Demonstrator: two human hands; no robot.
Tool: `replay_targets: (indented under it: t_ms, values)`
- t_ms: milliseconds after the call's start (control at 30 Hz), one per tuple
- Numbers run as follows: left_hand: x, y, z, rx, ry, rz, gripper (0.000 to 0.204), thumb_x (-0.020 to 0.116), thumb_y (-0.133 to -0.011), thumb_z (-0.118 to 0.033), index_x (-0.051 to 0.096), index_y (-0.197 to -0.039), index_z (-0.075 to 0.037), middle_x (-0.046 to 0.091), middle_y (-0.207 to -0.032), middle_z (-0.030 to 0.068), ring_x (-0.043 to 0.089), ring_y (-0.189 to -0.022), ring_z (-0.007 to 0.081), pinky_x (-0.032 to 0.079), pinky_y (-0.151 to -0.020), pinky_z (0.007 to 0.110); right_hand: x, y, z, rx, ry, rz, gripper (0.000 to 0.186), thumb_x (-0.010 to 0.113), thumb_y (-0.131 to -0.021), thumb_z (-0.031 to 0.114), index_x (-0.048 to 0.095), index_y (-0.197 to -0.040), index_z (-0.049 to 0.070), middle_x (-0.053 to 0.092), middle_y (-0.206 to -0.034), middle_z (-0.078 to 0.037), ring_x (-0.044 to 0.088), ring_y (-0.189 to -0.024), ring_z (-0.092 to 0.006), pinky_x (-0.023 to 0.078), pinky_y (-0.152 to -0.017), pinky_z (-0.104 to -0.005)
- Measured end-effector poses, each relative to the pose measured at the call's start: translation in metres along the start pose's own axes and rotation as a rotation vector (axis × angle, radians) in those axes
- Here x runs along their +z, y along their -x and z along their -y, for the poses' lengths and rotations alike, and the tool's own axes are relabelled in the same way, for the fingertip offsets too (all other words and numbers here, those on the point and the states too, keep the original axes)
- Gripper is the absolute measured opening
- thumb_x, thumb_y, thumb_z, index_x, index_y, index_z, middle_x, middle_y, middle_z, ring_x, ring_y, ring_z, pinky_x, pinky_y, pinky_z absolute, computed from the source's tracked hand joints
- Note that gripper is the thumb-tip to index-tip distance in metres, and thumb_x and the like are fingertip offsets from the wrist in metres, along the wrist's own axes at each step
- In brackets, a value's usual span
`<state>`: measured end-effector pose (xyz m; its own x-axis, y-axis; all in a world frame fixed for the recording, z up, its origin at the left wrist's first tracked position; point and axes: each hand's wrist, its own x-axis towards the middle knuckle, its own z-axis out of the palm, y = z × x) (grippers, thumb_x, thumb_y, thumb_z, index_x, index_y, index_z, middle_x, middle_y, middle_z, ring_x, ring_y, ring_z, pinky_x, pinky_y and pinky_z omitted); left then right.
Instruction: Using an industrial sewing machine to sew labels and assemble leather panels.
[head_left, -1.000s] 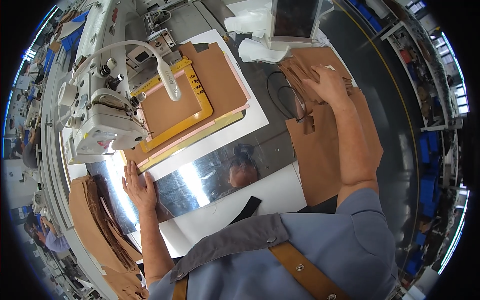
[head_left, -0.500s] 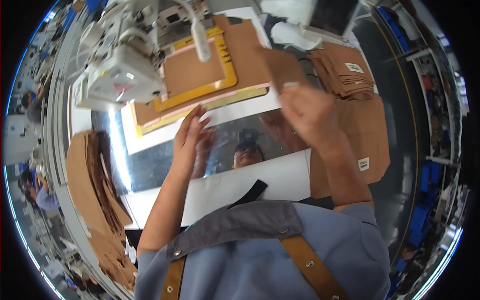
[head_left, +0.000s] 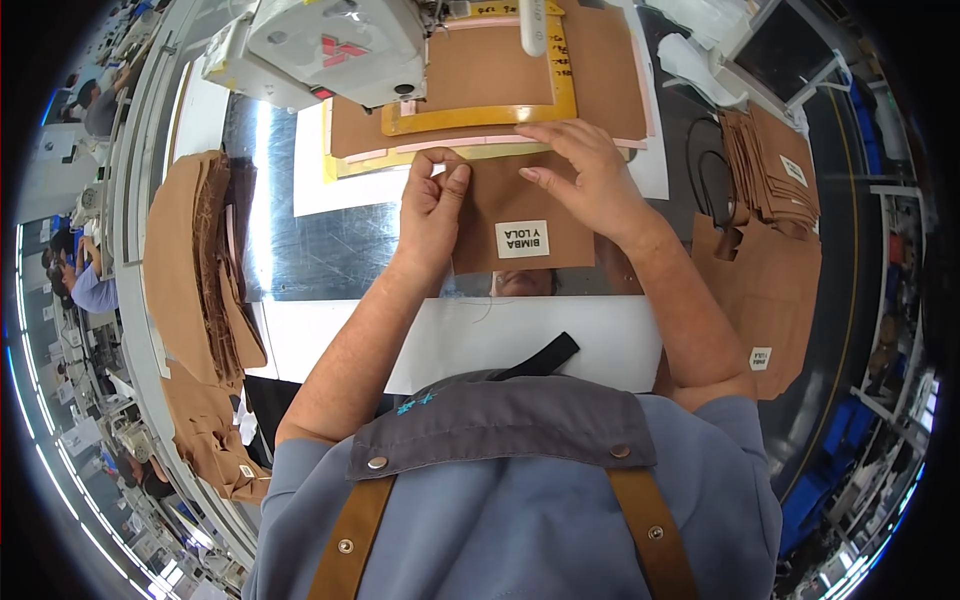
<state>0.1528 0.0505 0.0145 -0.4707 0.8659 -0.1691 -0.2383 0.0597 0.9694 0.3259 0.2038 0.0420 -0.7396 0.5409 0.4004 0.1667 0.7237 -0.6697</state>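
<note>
A small brown fabric piece (head_left: 482, 235) with a white printed label (head_left: 522, 240) lies in front of me over the shiny metal plate (head_left: 345, 240). My left hand (head_left: 432, 205) pinches its upper left corner between thumb and fingers. Over the upper right part of the piece is my right hand (head_left: 598, 185), its thumb and fingers spread apart. Just beyond, a yellow template frame (head_left: 480, 120) rests on a larger brown panel (head_left: 615, 90) edged with pink strips. The white sewing machine head (head_left: 335, 50) stands at the far left of the frame.
Brown panels (head_left: 190, 270) are stacked at the left. To the right sit a pile of brown labelled pieces (head_left: 765, 165) and a larger brown panel (head_left: 780, 300). Black cables (head_left: 708, 165) run beside the pile. A screen (head_left: 785, 50) stands at the far right.
My right hand has brought the brown piece in from the right and opened. My left hand has closed on its corner. The whole view has shifted, with the machine now higher up.
</note>
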Motion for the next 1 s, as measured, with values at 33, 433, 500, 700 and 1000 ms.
replay_targets:
  t_ms: [33, 433, 500, 700, 1000]
  values:
    - [0.0, 0.0, -0.001, 0.002, -0.002, -0.006, 0.015, 0.059, -0.107, -0.012, 0.052, -0.121, -0.01, 0.074, -0.1, 0.0044, 0.064, -0.094, 0.0059, 0.051, -0.085, 0.023, 0.003, -0.003, -0.001, -0.004, -0.004, 0.002, 0.024, 0.078, -0.088, 0.018, 0.075, -0.109, 0.007, 0.075, -0.108, -0.01, 0.063, -0.113, -0.0311, 0.047, -0.103, -0.0416]
    - [0.005, 0.024, -0.061, 0.919, -0.866, -0.151, 0.016, 0.083, -0.081, 0.0, 0.076, -0.093, -0.008, 0.08, -0.094, 0.0042, 0.077, -0.091, 0.0197, 0.056, -0.1, 0.043, -0.038, 0.003, 0.041, -0.467, 0.253, -0.133, 0.013, 0.075, -0.079, 0.013, 0.073, -0.091, 0.009, 0.071, -0.088, -0.001, 0.068, -0.081, -0.0204, 0.052, -0.079, -0.0373]
    - [0.005, 0.028, -0.065, 1.043, -1.025, -0.163, 0.021, 0.085, -0.078, -0.01, 0.076, -0.095, -0.017, 0.079, -0.097, -0.003, 0.075, -0.088, 0.0115, 0.053, -0.102, 0.043, -0.045, 0.005, 0.048, -0.515, 0.363, -0.169, 0.015, 0.074, -0.077, 0.013, 0.073, -0.092, 0.01, 0.071, -0.089, 0.0, 0.069, -0.082, -0.0188, 0.053, -0.079, -0.0366]
    - [0.0, 0.039, -0.079, 1.2, -1.18, -0.176, 0.015, 0.085, -0.079, -0.017, 0.077, -0.09, -0.024, 0.077, -0.097, -0.0101, 0.072, -0.092, 0.0066, 0.032, -0.116, 0.045, -0.051, 0.012, 0.046, -0.521, 0.359, -0.187, 0.024, 0.077, -0.074, 0.014, 0.072, -0.097, 0.009, 0.071, -0.09, -0.002, 0.069, -0.082, -0.0195, 0.053, -0.078, -0.0365]
    - [-0.023, 0.057, -0.083, 1.426, -1.511, -0.234, 0.02, 0.081, -0.082, -0.017, 0.069, -0.074, -0.032, 0.074, -0.095, -0.0163, 0.068, -0.09, 0.0029, 0.015, -0.113, 0.045, -0.06, 0.035, 0.015, -0.345, 0.327, -0.292, 0.026, 0.081, -0.073, 0.0, 0.071, -0.096, 0.007, 0.072, -0.094, -0.006, 0.07, -0.085, -0.025, 0.056, -0.078, -0.0378]
